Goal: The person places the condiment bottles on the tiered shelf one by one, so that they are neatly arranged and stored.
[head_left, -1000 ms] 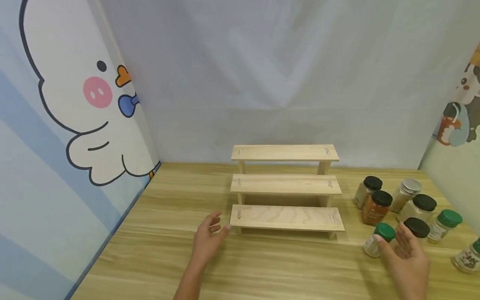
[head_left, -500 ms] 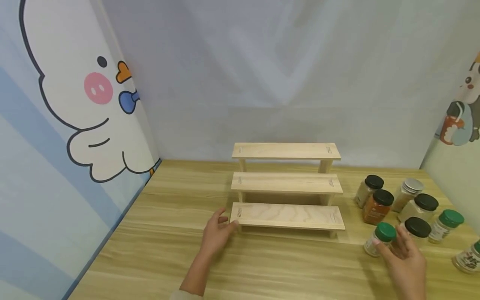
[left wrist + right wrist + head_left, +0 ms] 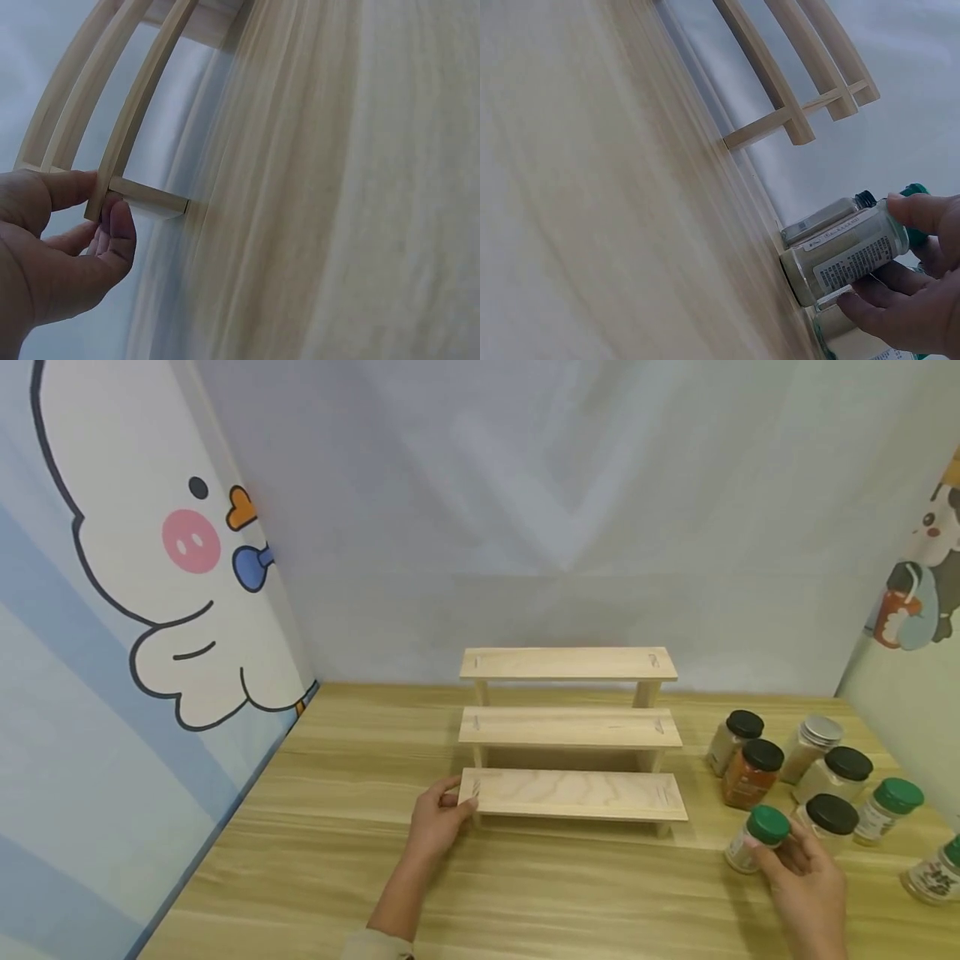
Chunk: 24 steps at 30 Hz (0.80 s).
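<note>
Gripping the small green-capped glass spice jar near its cap, my right hand curls thumb and fingers round it where it stands on the pale wooden table, nearest of the jar cluster. My left hand pinches the left end of the light three-tier wooden step rack, steadying it against sliding.

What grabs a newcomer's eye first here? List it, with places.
The three-step wooden rack stands mid-table, its lowest step's left end gripped by the left hand. At the right, the right hand holds a green-capped jar in front of a cluster of spice jars. A big cartoon duck fills the left wall.
</note>
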Each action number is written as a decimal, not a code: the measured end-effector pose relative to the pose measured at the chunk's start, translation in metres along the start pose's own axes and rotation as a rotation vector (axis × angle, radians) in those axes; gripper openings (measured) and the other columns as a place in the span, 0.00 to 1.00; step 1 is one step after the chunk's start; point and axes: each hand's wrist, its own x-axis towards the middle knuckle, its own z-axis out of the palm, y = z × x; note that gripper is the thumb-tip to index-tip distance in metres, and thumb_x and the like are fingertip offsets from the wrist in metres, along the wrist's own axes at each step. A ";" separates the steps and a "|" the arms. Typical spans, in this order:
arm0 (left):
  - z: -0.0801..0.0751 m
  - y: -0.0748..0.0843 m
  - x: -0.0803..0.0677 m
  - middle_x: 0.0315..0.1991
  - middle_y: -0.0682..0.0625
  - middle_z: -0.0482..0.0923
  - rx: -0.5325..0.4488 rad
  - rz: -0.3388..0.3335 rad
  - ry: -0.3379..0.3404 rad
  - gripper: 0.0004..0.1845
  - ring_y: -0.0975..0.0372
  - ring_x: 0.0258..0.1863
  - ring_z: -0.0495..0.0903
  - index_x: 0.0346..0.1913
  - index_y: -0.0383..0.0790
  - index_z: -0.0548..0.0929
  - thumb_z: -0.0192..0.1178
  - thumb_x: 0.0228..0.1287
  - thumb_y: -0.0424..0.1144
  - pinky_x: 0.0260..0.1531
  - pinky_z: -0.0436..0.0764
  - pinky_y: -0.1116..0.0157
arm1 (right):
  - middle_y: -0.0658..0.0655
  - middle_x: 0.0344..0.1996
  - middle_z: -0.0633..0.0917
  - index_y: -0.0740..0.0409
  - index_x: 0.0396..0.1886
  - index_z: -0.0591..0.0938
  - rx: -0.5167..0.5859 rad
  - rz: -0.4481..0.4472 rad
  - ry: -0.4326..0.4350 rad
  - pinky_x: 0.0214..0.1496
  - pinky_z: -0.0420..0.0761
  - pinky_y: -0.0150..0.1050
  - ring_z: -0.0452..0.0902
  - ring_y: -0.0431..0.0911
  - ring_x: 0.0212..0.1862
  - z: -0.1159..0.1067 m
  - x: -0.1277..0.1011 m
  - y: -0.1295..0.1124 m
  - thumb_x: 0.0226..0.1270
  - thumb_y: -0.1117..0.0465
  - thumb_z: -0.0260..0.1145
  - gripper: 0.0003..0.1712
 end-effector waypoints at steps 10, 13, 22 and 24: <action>-0.004 0.000 0.000 0.36 0.39 0.74 -0.023 0.029 -0.078 0.26 0.53 0.32 0.78 0.60 0.24 0.68 0.60 0.60 0.29 0.36 0.80 0.56 | 0.50 0.57 0.75 0.51 0.68 0.65 0.054 -0.030 -0.005 0.37 0.70 0.15 0.70 0.30 0.48 -0.005 -0.002 0.001 0.57 0.54 0.70 0.39; -0.004 -0.001 0.001 0.36 0.39 0.73 -0.025 0.027 -0.077 0.26 0.53 0.33 0.78 0.60 0.25 0.68 0.60 0.60 0.29 0.37 0.80 0.56 | 0.40 0.47 0.78 0.52 0.66 0.68 0.092 -0.075 -0.008 0.37 0.71 0.16 0.71 0.26 0.42 -0.007 0.002 0.010 0.55 0.56 0.72 0.38; -0.007 0.010 -0.004 0.38 0.39 0.71 -0.019 0.023 -0.047 0.28 0.54 0.34 0.78 0.62 0.24 0.66 0.61 0.60 0.30 0.36 0.80 0.54 | 0.36 0.42 0.80 0.51 0.62 0.73 0.133 -0.140 -0.026 0.36 0.73 0.18 0.74 0.29 0.42 -0.006 0.000 -0.003 0.53 0.59 0.74 0.34; -0.005 0.010 -0.005 0.38 0.38 0.73 0.000 0.025 -0.030 0.28 0.53 0.35 0.78 0.62 0.25 0.66 0.62 0.60 0.31 0.36 0.80 0.54 | 0.36 0.42 0.80 0.53 0.62 0.72 0.100 -0.183 -0.056 0.37 0.73 0.19 0.74 0.31 0.43 -0.004 -0.009 -0.018 0.55 0.60 0.72 0.33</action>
